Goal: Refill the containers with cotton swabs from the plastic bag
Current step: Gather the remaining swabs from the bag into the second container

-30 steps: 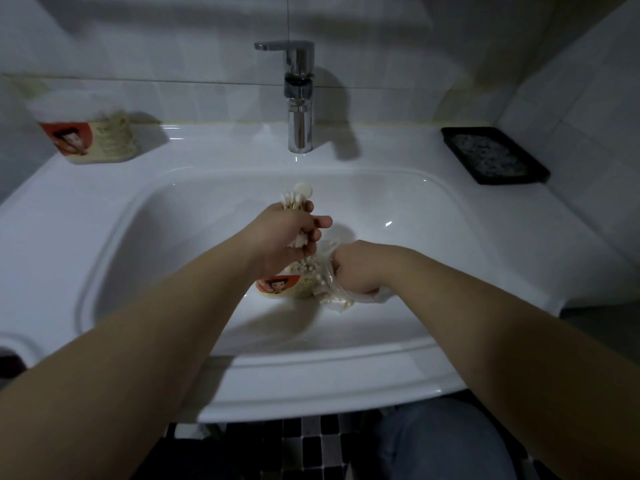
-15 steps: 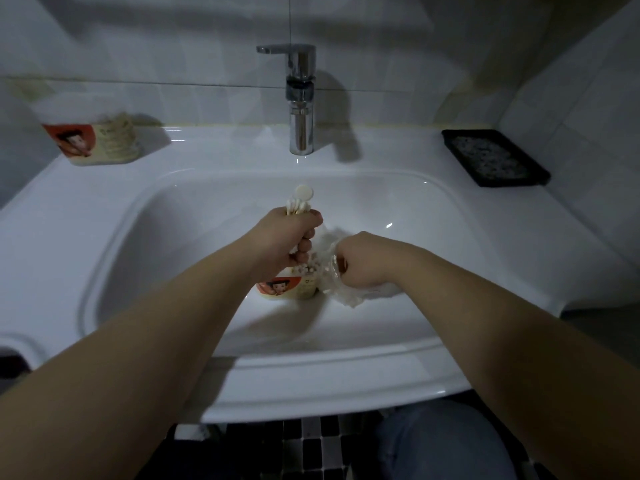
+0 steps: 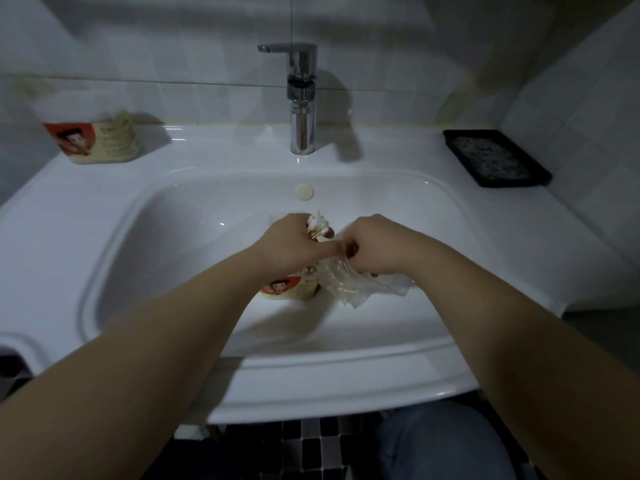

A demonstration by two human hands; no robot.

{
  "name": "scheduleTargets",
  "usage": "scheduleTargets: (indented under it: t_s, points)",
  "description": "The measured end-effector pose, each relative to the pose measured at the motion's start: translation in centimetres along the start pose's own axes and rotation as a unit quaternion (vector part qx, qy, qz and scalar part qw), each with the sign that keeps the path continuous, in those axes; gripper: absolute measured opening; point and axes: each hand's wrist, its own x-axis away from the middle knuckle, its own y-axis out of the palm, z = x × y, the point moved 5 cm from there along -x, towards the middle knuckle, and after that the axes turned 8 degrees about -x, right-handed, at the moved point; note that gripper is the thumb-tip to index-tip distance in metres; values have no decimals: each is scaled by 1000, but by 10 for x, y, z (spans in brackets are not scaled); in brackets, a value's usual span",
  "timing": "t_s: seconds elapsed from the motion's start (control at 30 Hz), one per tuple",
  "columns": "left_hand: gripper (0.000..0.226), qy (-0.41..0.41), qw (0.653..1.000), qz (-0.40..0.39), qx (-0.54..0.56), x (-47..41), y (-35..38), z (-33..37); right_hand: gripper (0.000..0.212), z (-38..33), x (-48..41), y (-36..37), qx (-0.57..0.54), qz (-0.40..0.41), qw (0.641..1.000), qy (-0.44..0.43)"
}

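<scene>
The left hand (image 3: 294, 247) is clenched round a bundle of cotton swabs (image 3: 318, 224), whose white tips stick up past the knuckles. The right hand (image 3: 375, 242), right next to it, grasps the gathered top of a clear plastic bag (image 3: 349, 285). The crumpled bag trails down onto the bottom of the bowl.

Both hands work low inside a white ceramic washbasin (image 3: 138, 271), under dim light. A chrome mixer tap (image 3: 303, 98) stands at the back, with a round overflow cap (image 3: 304, 192) below it on the bowl wall. Pale wall tiles (image 3: 173, 64) surround the basin. A floor of small black and light tiles (image 3: 304, 452) shows beneath it, beside a knee in jeans (image 3: 440, 445).

A small cream container (image 3: 289, 289) stands in the bowl, under the left hand and touching the bag. Its label has a red patch with a cartoon face, and the writing beside it is too blurred to read. The hand hides its mouth, so its fill cannot be told. A second container (image 3: 95, 142) with the same label stands on the back-left ledge, and its contents are unclear. A black tray (image 3: 497, 157) sits on the right ledge and holds something speckled.
</scene>
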Motion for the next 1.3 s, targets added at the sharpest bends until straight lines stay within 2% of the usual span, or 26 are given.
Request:
scheduleTargets:
  t_s: [0.07, 0.2, 0.37, 0.47, 0.63, 0.67, 0.77, 0.83, 0.93, 1.07, 1.13, 1.3]
  points:
    - [36, 7, 999, 9, -32, 0, -2, 1, 19, 1, -1, -1, 15, 7, 1000, -11]
    - [23, -12, 997, 34, -74, -1, -7, -2, 30, 2, 1, -2, 38, 18, 999, -18]
    - [11, -39, 992, 32, -119, -2, -10, -6, 17, 3, 2, -11, 32, 56, 998, -21]
    - [16, -48, 991, 32, -121, -3, -11, -8, 5, 2, 4, -21, -28, 97, 994, -32]
    - [18, -63, 990, 26, -122, -3, -11, -11, 14, 3, 9, -29, -147, 134, 979, -42]
    - [18, -65, 990, 24, -122, -3, -11, -11, 13, 3, 10, -30, -154, 141, 977, -44]
    - [18, -69, 990, 17, -121, -4, -9, -12, 10, -1, 10, -30, -52, 143, 987, -59]
    - [23, -55, 989, 13, -134, -5, -6, -11, 8, -3, 11, -27, -33, 132, 989, -59]
    - [32, -32, 988, 12, -153, -6, -3, -8, 6, 0, 10, -25, -44, 120, 990, -54]
    - [25, -29, 986, 11, -162, -5, -1, -7, 9, 4, 8, -28, -84, 145, 984, -53]
    - [22, -31, 986, 10, -165, -6, -1, -7, 4, 5, 8, -32, -125, 168, 976, -54]
    - [26, -47, 984, 14, -169, -7, -2, -10, 9, 7, 10, -39, -176, 191, 964, -55]
